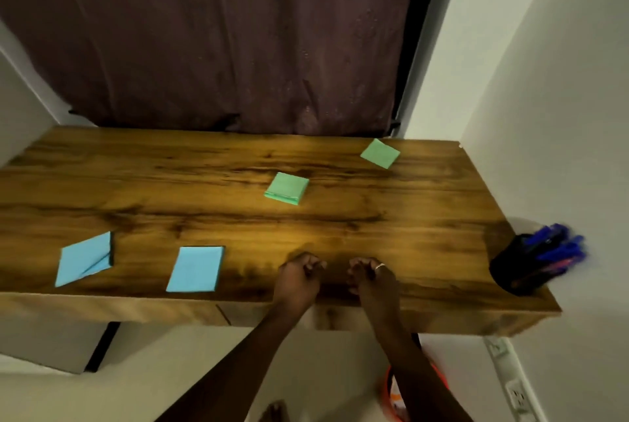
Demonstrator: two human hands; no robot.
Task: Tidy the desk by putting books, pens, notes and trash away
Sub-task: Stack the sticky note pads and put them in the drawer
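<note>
Two blue notes (195, 268) lie left of curled fingers (308, 266), apart.

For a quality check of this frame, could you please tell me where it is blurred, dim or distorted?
Head view: the pen holder at the right end of the desk is smeared with motion blur; warm light pools at the desk's centre, its ends dimmer; the wide lens curves the desk's edges.

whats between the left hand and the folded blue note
The flat blue note lies between the left hand and the folded blue note, in the head view.
</note>
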